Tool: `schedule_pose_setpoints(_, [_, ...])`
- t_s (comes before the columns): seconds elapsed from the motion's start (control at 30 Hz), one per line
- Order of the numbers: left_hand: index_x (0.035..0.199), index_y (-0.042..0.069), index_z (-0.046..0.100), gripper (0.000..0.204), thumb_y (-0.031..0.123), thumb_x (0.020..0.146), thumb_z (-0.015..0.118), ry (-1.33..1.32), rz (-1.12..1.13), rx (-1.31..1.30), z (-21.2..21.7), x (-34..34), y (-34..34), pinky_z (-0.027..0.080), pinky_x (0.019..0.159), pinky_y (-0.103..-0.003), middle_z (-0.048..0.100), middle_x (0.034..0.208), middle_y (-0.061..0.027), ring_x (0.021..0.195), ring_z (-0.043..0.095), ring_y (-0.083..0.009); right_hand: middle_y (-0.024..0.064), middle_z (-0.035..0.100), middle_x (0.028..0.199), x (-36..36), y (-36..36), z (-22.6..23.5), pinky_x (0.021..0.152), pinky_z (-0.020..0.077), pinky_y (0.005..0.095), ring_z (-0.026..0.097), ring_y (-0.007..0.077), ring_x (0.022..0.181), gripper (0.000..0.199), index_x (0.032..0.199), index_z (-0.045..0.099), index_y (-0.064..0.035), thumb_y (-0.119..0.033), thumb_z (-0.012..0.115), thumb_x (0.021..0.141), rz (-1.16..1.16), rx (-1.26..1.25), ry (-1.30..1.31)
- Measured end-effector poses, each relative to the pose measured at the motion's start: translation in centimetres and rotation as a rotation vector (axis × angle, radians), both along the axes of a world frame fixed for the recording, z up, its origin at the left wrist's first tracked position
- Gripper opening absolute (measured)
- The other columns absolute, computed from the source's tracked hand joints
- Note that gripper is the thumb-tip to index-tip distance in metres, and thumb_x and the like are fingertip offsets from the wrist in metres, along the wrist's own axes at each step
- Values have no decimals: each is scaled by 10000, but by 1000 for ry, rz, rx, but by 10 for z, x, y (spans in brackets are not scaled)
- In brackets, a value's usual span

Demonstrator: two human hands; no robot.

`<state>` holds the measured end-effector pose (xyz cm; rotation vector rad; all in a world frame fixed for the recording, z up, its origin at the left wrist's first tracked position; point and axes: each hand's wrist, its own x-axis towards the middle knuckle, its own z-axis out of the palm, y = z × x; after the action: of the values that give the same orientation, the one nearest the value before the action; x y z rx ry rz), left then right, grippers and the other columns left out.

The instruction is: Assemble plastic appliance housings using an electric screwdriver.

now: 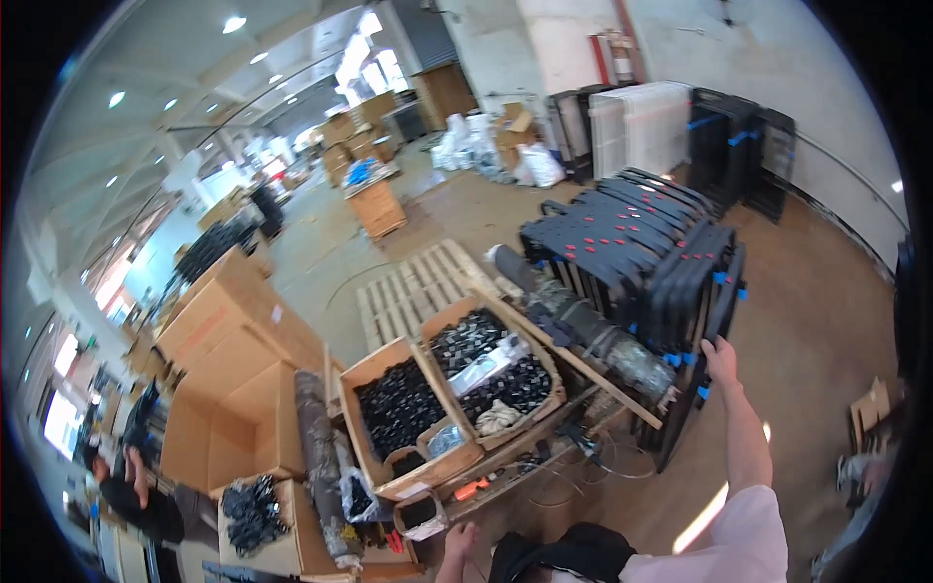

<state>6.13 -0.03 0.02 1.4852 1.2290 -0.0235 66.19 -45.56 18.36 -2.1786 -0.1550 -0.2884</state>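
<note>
My right hand [720, 360] is closed around the edge of the nearest black frame [726, 299], a tall flat piece with rounded corners and blue tabs. It leans at the right end of a row of similar black frames [622, 228] dotted with red pieces. Low in the view, my left hand [461, 539] is curled closed beside a small box of black parts [420, 511]; whatever may be inside the fingers is hidden. An orange-handled tool [470, 489] lies on the bench edge beyond it.
Two open cartons [478, 452] hold many small black parts. Camouflage-patterned rolls [593, 335] lie beside the frames, and a wooden pallet [413, 282] sits behind. Thin cable loops [622, 474] hang near the bench. Another person [146, 500] stands at the left.
</note>
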Motion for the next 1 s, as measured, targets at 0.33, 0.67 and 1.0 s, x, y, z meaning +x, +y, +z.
schedule_pose_setpoints(0.33, [1311, 12, 657, 395, 328, 1077, 617, -547, -654, -240, 159, 268, -183, 542, 921, -299, 730, 1178, -84, 1036, 681, -148, 193, 643, 838, -199, -90, -22, 694, 504, 429, 618, 263, 762, 330, 936, 703, 27, -295, 773, 916, 6, 90, 85])
schedule_pose_setpoints(0.67, [1103, 96, 602, 331, 427, 1086, 584, -255, -866, -817, 250, 297, -377, 404, 483, -263, 534, 763, 44, 553, 535, -81, 145, 728, 875, -396, -146, -212, 753, 584, 400, 712, 288, 773, 562, 937, 682, -9, -527, 513, 1077, -461, 794, 901])
schedule_pose_setpoints(1.0, [938, 113, 502, 330, 382, 1059, 650, -328, -897, -564, 249, 268, -339, 379, 425, -258, 510, 623, 34, 458, 497, -72, 143, 735, 1047, -384, -23, -281, 674, 596, 498, 716, 308, 892, 731, 1151, 659, -71, -714, 337, 1020, -221, 1496, 1298])
